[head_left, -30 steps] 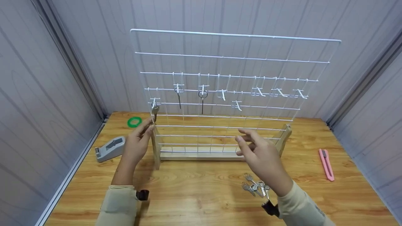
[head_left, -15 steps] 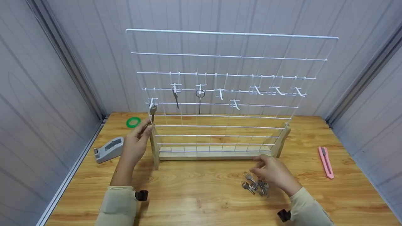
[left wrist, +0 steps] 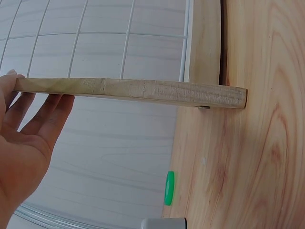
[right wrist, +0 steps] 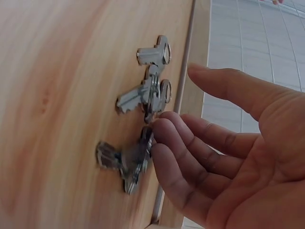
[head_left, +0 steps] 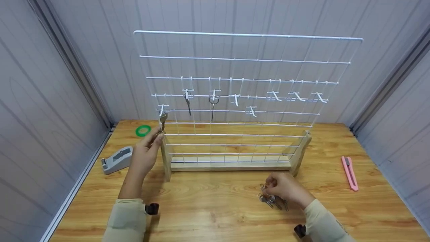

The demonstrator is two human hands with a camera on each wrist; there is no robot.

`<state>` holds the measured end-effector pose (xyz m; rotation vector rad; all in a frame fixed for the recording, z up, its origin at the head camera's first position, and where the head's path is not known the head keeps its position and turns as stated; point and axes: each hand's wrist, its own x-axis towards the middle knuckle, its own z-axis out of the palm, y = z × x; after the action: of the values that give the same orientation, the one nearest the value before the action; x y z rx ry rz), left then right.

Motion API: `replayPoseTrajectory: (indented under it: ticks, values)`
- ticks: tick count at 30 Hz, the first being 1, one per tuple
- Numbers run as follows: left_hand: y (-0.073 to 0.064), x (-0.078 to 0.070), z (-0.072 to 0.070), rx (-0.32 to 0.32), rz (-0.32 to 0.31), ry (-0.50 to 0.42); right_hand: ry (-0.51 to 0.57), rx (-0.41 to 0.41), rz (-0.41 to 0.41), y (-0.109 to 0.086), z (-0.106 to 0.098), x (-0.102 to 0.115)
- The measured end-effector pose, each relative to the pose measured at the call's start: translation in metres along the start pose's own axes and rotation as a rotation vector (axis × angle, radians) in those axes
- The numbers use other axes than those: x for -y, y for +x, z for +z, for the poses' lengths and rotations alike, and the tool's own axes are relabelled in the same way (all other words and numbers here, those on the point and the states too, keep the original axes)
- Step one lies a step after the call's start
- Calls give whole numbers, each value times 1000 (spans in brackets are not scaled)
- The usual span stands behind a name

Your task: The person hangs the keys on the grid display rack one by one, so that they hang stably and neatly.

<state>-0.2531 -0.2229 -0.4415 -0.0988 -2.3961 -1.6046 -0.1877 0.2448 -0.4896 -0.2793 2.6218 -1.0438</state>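
A white wire grid rack (head_left: 248, 35) with wooden feet stands upright on the table. My left hand (head_left: 146, 153) grips the top of its left wooden upright (left wrist: 143, 91), thumb on one side and fingers on the other. At the front right, my right hand (head_left: 287, 189) is over a small pile of silver keys (head_left: 267, 201). In the right wrist view, its bent fingertips touch or nearly touch the keys (right wrist: 145, 93), with the thumb apart from the fingers. Three keys hang from white hooks: a left key (head_left: 163, 121), a second key (head_left: 188, 107) and a third key (head_left: 212, 111).
Several other hooks on the grid, such as a lower hook (head_left: 251, 111), carry no key. To the left lie a grey tape dispenser (head_left: 117, 160) and a green tape roll (head_left: 143, 126). A pink utility knife (head_left: 350, 173) lies on the right. Panel walls enclose the table.
My right hand has come down from in front of the grid to the key pile on the table. The left hand keeps its grip on the upright.
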Motion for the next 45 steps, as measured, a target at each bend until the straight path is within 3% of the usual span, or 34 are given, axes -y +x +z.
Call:
replayPoseTrajectory:
  ticks: [12, 21, 38, 45]
  values:
    - [-1, 2, -1, 12, -8, 7, -69, 3, 83, 5, 12, 10]
    - [0, 0, -1, 26, -13, 12, -20, 22, 89, 8, 13, 7]
    - [2, -2, -1, 2, 11, -11, -91, 12, 63, 7, 14, 17]
    - [0, 0, 1, 9, -3, -1, -84, 47, 73, 5, 18, 16]
